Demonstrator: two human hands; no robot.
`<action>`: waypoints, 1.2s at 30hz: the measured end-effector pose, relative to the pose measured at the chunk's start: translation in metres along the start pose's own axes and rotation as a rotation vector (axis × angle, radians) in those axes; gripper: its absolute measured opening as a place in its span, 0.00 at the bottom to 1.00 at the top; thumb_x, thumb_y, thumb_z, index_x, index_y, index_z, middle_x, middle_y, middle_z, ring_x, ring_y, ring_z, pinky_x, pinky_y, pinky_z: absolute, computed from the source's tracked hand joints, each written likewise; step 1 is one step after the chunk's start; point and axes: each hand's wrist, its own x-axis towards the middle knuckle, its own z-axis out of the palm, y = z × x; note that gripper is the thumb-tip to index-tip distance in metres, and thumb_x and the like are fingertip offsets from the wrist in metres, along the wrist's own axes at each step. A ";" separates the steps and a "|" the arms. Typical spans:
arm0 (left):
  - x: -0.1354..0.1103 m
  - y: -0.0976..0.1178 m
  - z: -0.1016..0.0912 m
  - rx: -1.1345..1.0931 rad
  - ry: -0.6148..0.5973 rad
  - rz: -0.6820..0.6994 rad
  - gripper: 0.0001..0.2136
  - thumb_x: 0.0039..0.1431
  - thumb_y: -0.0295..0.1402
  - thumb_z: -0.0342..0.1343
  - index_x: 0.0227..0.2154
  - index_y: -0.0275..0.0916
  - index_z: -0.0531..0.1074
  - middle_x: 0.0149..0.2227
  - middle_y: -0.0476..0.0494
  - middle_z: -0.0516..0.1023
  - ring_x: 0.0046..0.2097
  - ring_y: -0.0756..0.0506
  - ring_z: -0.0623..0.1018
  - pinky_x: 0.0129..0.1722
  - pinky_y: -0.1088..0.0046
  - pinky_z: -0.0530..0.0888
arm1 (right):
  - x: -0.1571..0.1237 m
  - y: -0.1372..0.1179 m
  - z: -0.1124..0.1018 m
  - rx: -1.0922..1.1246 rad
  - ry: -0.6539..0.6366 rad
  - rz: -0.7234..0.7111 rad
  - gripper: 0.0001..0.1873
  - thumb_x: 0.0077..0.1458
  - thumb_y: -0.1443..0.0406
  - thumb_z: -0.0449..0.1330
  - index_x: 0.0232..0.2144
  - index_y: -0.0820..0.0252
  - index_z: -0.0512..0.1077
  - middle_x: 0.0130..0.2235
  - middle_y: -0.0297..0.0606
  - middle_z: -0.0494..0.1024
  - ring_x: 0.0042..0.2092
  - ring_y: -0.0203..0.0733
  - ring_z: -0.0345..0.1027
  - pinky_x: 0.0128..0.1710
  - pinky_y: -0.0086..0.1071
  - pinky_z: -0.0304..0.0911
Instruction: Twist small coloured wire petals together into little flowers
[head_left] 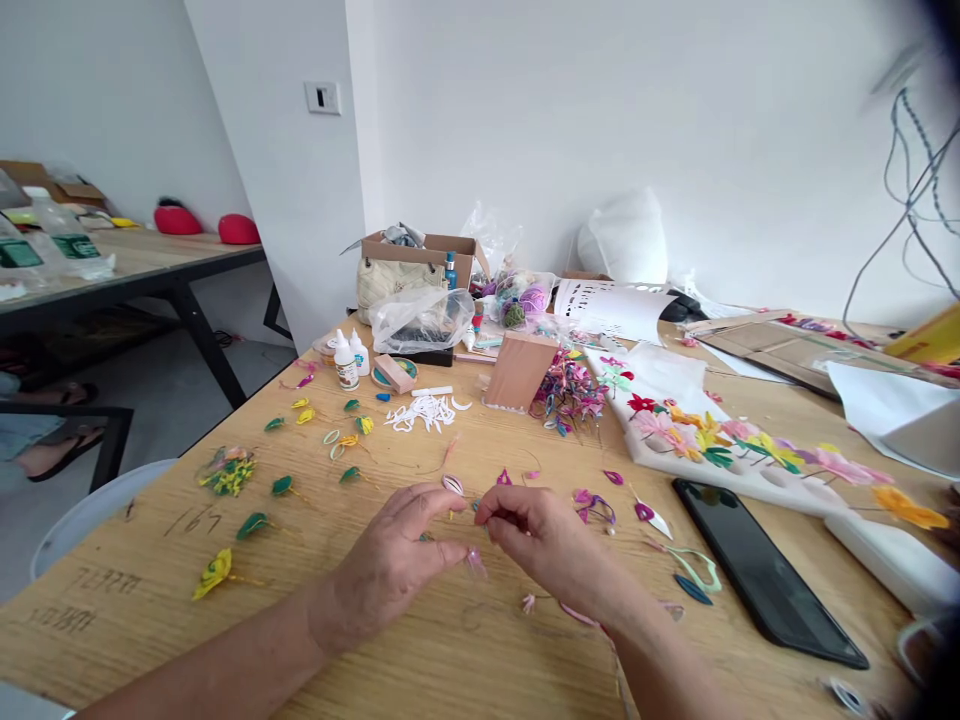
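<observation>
Both my hands meet low over the middle of the wooden table [465,660]. My left hand [394,560] is closed in a pinch on a small pale pink petal piece [475,560] on a thin wire. My right hand [544,540] pinches the same tiny piece from the other side, fingers pressed together. A striped pink petal [452,484] lies just beyond my left fingertips. Small magenta petals [592,505] and green leaf shapes [283,485] on wires are scattered around the hands.
A black phone [765,575] lies at the right. A white foam board with finished flowers [720,440] sits behind it. Glue bottles [346,360], white cut pieces [424,412], a small wooden block [519,372], a cardboard box [420,255] and bags stand farther back. Another table [127,265] stands left.
</observation>
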 end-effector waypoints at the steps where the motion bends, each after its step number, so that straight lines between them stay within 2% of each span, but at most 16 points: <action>1: 0.001 0.000 0.001 0.010 -0.006 0.015 0.06 0.54 0.29 0.52 0.34 0.39 0.72 0.42 0.43 0.72 0.46 0.46 0.69 0.45 0.69 0.68 | -0.001 -0.002 0.001 0.000 -0.012 -0.016 0.12 0.45 0.74 0.48 0.27 0.60 0.69 0.21 0.28 0.67 0.22 0.30 0.56 0.22 0.23 0.49; 4: 0.003 -0.001 0.002 0.025 -0.020 0.097 0.07 0.56 0.28 0.50 0.31 0.38 0.73 0.38 0.43 0.74 0.43 0.46 0.71 0.42 0.68 0.69 | -0.002 -0.005 0.002 0.002 -0.025 -0.034 0.10 0.44 0.75 0.48 0.26 0.60 0.67 0.20 0.28 0.65 0.22 0.30 0.55 0.21 0.23 0.48; 7: 0.004 0.000 0.000 -0.010 -0.042 0.115 0.09 0.58 0.27 0.47 0.31 0.35 0.73 0.31 0.43 0.75 0.36 0.47 0.72 0.36 0.71 0.70 | -0.002 -0.004 0.003 0.058 -0.057 -0.029 0.08 0.45 0.74 0.49 0.25 0.60 0.67 0.20 0.27 0.63 0.23 0.30 0.53 0.21 0.23 0.47; 14: 0.004 0.000 -0.004 -0.202 -0.010 0.030 0.10 0.57 0.24 0.46 0.30 0.34 0.73 0.29 0.42 0.75 0.32 0.50 0.74 0.31 0.76 0.72 | -0.002 0.001 0.001 0.558 -0.139 0.031 0.03 0.49 0.67 0.54 0.26 0.60 0.67 0.22 0.28 0.61 0.24 0.30 0.52 0.23 0.24 0.48; 18: 0.004 -0.003 -0.004 -0.335 -0.017 -0.058 0.08 0.56 0.24 0.49 0.29 0.35 0.74 0.27 0.43 0.74 0.30 0.50 0.74 0.29 0.78 0.72 | -0.003 0.001 -0.003 0.717 -0.169 0.033 0.08 0.44 0.62 0.61 0.27 0.60 0.69 0.24 0.29 0.64 0.27 0.31 0.56 0.25 0.25 0.52; 23: 0.004 -0.005 -0.003 -0.447 -0.027 -0.116 0.08 0.54 0.25 0.51 0.30 0.37 0.75 0.28 0.44 0.75 0.30 0.50 0.75 0.30 0.78 0.72 | -0.003 0.005 -0.003 0.691 -0.112 -0.010 0.09 0.45 0.60 0.61 0.26 0.60 0.70 0.24 0.29 0.66 0.27 0.31 0.57 0.26 0.25 0.53; 28: 0.004 -0.004 -0.002 -0.488 -0.056 -0.134 0.08 0.55 0.25 0.51 0.31 0.37 0.75 0.28 0.44 0.73 0.31 0.50 0.73 0.31 0.77 0.71 | 0.000 0.006 -0.001 0.697 -0.034 -0.054 0.07 0.46 0.62 0.60 0.24 0.61 0.70 0.23 0.29 0.65 0.27 0.30 0.56 0.27 0.25 0.53; 33: 0.002 -0.004 -0.005 -0.385 0.025 -0.145 0.08 0.54 0.26 0.52 0.30 0.41 0.76 0.38 0.43 0.67 0.42 0.47 0.70 0.42 0.70 0.68 | 0.003 0.008 0.001 0.707 0.026 -0.012 0.09 0.45 0.60 0.60 0.24 0.61 0.70 0.24 0.30 0.67 0.26 0.30 0.56 0.26 0.25 0.52; 36: 0.001 -0.004 -0.007 -0.348 -0.009 -0.099 0.08 0.54 0.25 0.51 0.31 0.41 0.74 0.34 0.45 0.67 0.38 0.49 0.70 0.37 0.72 0.69 | 0.005 0.009 0.006 0.710 0.025 0.020 0.11 0.44 0.58 0.61 0.23 0.62 0.69 0.22 0.29 0.66 0.24 0.30 0.55 0.25 0.25 0.51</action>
